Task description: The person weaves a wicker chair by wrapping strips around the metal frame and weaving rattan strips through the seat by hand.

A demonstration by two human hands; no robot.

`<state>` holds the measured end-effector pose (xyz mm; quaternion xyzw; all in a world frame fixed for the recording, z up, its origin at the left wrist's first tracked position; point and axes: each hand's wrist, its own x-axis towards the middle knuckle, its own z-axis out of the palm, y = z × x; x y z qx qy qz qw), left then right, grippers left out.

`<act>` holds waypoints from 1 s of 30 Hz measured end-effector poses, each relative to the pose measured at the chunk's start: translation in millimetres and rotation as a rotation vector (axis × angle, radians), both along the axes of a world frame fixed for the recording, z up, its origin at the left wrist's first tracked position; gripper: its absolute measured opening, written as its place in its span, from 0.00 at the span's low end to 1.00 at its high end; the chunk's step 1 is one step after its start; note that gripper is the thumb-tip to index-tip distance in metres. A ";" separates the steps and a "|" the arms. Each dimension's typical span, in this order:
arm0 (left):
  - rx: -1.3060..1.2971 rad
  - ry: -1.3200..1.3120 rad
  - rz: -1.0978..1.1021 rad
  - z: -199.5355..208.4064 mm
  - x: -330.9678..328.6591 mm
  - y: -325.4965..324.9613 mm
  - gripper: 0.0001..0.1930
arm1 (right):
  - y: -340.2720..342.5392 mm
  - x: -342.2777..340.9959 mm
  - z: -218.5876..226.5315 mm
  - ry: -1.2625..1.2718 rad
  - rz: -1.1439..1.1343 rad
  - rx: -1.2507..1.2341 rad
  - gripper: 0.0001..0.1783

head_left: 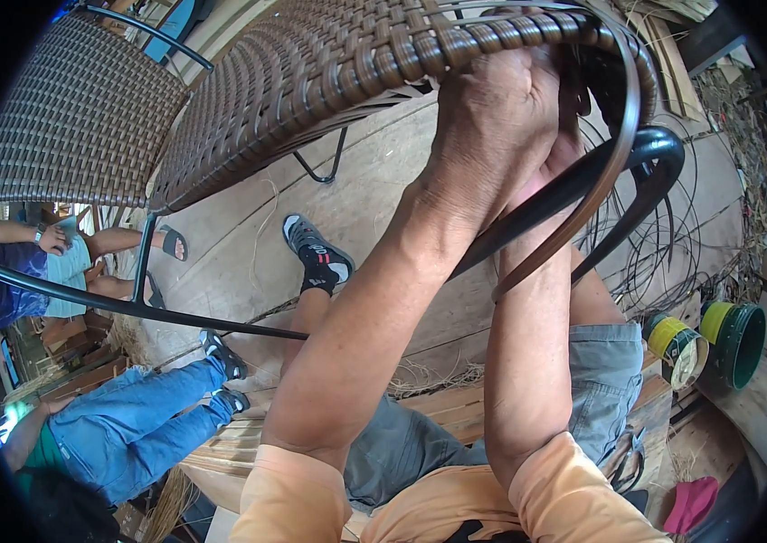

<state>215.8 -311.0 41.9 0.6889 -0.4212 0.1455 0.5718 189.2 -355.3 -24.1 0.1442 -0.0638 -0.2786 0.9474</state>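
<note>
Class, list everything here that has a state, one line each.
woven seat: rim wrapped
brown strip: curved in an arc
black tube: bare where visible
dark strands: loose, tangled
dark green bucket: uncovered
left hand: at the woven seat, fingers largely hidden
right hand: mostly hidden

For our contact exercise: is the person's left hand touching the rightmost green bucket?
Apart. In the head view, the left hand is up at the chair's woven rim; the rightmost green bucket is far off at lower right, floor between.
</note>
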 end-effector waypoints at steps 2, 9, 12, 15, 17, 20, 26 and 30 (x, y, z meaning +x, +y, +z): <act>-0.061 0.061 -0.039 2.0 0.5 0.8 0.08 | 2.3 -1.9 5.4 -0.151 0.056 -0.068 0.17; -0.026 0.074 0.010 -4.5 5.6 -0.1 0.07 | 4.9 -6.8 12.0 0.227 -0.047 -0.366 0.17; 0.254 0.267 -0.086 4.3 6.3 4.6 0.08 | 0.2 -20.1 9.6 0.132 0.049 -0.260 0.18; 0.290 0.209 -0.049 3.0 5.8 3.0 0.08 | -0.2 -33.1 14.2 0.065 0.110 -0.191 0.19; 0.315 0.236 -0.064 4.0 5.6 7.4 0.08 | 6.7 -37.1 23.7 0.389 0.023 -0.207 0.17; 0.324 0.243 -0.079 4.1 5.4 8.6 0.07 | 9.2 -34.1 28.7 0.530 -0.137 -0.293 0.18; 0.238 0.092 -0.084 2.0 5.8 8.1 0.07 | 5.3 -32.5 28.1 0.301 -0.052 -0.244 0.18; 0.224 0.223 -0.158 5.4 4.2 6.4 0.08 | 5.1 -37.4 30.5 0.199 0.005 -0.152 0.20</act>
